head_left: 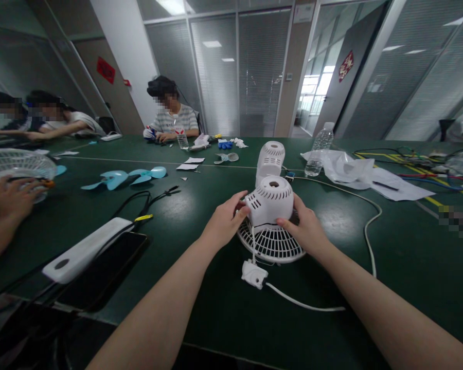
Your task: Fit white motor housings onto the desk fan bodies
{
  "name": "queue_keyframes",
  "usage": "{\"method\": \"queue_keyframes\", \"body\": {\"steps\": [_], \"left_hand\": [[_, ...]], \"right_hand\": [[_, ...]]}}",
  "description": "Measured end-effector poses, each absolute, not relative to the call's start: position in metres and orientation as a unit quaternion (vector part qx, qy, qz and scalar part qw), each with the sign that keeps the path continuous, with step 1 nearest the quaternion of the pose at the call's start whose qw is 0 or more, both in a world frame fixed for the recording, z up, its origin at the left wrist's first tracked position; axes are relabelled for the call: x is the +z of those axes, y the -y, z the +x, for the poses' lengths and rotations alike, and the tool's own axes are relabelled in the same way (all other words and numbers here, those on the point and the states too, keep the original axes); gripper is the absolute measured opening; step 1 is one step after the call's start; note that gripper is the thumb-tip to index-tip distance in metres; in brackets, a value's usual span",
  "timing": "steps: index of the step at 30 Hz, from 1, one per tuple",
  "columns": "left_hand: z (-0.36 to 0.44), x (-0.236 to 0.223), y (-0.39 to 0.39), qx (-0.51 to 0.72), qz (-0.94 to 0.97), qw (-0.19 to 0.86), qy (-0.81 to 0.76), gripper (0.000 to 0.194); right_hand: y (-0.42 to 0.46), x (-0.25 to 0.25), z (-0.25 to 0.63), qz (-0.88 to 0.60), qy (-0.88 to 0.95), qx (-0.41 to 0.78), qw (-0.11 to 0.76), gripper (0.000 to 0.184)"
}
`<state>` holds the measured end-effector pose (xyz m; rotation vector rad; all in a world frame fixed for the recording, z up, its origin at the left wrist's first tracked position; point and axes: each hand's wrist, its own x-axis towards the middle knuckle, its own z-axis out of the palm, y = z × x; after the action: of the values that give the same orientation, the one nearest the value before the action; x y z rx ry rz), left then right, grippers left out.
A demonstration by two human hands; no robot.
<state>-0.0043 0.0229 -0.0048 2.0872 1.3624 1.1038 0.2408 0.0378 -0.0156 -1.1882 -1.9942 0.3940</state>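
A white fan motor housing (pixel 273 203) with slotted vents sits on a round white fan grille (pixel 280 247) on the table before me. My left hand (pixel 226 221) holds the housing's left side, with thumb and fingers bent against it. From the right, my right hand (pixel 306 226) grips the other side, its thumb across the lower front. A white cord runs down from the housing to a small white switch box (pixel 254 274) near me. Just behind stands another white vented fan part (pixel 272 156).
Light-blue fan blades (pixel 113 179) lie left, beyond a white power bank (pixel 88 249) and a black phone (pixel 102 272). Another person's hand (pixel 15 198) touches a white grille (pixel 17 167) at far left. A water bottle (pixel 319 149) and plastic bag (pixel 345 167) are right.
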Motion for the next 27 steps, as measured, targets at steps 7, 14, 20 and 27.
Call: {"method": "queue_keyframes", "body": {"steps": [7, 14, 20, 27], "left_hand": [[-0.002, -0.007, -0.023, 0.385, 0.761, 0.201, -0.482, 0.053], [-0.004, -0.002, -0.022, 0.366, 0.760, 0.153, -0.515, 0.053], [-0.002, 0.004, -0.015, 0.343, 0.758, 0.220, -0.509, 0.078], [-0.001, 0.000, -0.012, 0.351, 0.786, 0.244, -0.446, 0.101]], "right_hand": [[-0.037, -0.015, 0.241, -0.450, 0.784, 0.160, 0.396, 0.076], [-0.037, -0.016, 0.242, -0.443, 0.784, 0.160, 0.404, 0.076], [-0.035, -0.014, 0.241, -0.448, 0.785, 0.162, 0.396, 0.079], [-0.037, -0.017, 0.242, -0.450, 0.781, 0.155, 0.404, 0.075]]}}
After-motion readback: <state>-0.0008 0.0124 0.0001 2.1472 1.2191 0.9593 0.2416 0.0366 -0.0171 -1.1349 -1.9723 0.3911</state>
